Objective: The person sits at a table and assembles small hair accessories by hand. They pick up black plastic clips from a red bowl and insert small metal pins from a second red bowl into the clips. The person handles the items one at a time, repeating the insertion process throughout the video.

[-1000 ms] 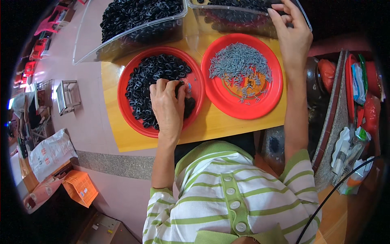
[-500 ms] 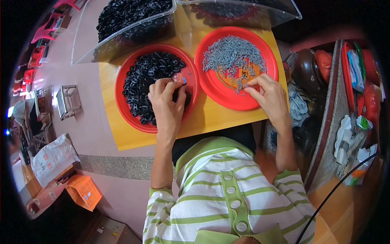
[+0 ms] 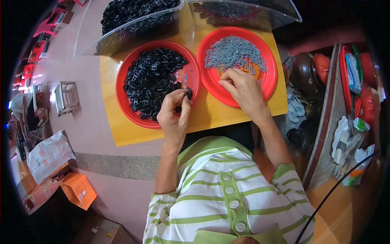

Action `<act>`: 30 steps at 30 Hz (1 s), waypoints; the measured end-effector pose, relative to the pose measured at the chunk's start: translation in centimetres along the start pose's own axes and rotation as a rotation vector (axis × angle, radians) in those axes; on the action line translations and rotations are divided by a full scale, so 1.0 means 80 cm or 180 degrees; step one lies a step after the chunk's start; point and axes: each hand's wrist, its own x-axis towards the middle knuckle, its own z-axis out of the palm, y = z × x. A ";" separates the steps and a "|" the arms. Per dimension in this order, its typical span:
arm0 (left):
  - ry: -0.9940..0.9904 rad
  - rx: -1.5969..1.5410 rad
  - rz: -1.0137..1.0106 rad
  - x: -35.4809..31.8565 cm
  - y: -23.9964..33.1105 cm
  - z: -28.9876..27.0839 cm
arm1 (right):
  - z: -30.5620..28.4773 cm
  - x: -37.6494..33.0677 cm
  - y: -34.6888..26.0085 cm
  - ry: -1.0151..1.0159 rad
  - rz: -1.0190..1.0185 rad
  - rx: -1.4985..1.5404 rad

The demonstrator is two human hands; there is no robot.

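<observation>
Head view, right hand (image 3: 245, 94), shifted leftward

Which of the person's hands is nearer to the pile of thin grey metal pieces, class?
Right: the right hand is at the near side of the grey pile; the left hand is farther off, partly over the round red plate of black pieces.

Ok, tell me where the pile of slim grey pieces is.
In the head view, the grey pile sits in the right-hand red plate, just beyond the right hand.

Gap between hands (image 3: 174, 116) (image 3: 245, 93); bins (image 3: 154, 29) (image 3: 243, 17) beyond
</observation>
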 end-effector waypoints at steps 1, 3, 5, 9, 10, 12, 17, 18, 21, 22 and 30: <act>0.0092 -0.0008 0.0019 0.000 -0.001 0.000 | 0.007 0.011 -0.008 0.0039 -0.0162 0.0040; 0.0221 -0.0057 0.0068 0.003 -0.001 0.005 | 0.021 0.033 -0.025 0.0118 -0.0441 0.0065; 0.0228 -0.0074 0.0024 0.004 0.001 0.004 | 0.040 0.055 -0.035 0.0120 -0.0691 0.0032; 0.0214 0.0117 0.0027 0.004 0.006 0.003 | 0.077 0.084 -0.035 0.0047 -0.1022 -0.0247; 0.0231 0.0109 0.0065 0.004 0.004 0.002 | 0.083 0.087 -0.036 0.0030 -0.1061 -0.0315; 0.0238 0.0089 0.0142 0.004 0.001 0.002 | 0.089 0.091 -0.038 -0.0034 -0.1095 -0.0428; 0.0243 0.0112 0.0117 0.003 0.000 -0.001 | 0.092 0.095 -0.037 -0.0140 -0.1133 -0.0619; 0.0245 0.0091 0.0101 0.003 0.000 -0.001 | 0.090 0.093 -0.038 -0.0201 -0.0961 -0.0377; 0.0320 -0.0334 -0.0146 0.002 0.003 -0.002 | 0.070 0.086 -0.045 -0.0506 -0.0157 0.0544; 0.0314 -0.0421 -0.0230 0.002 0.004 -0.002 | 0.060 0.082 -0.049 -0.0681 0.0322 0.0976; 0.0252 -0.0990 -0.0590 0.005 0.012 -0.007 | 0.023 0.064 -0.055 -0.1034 0.1658 0.2941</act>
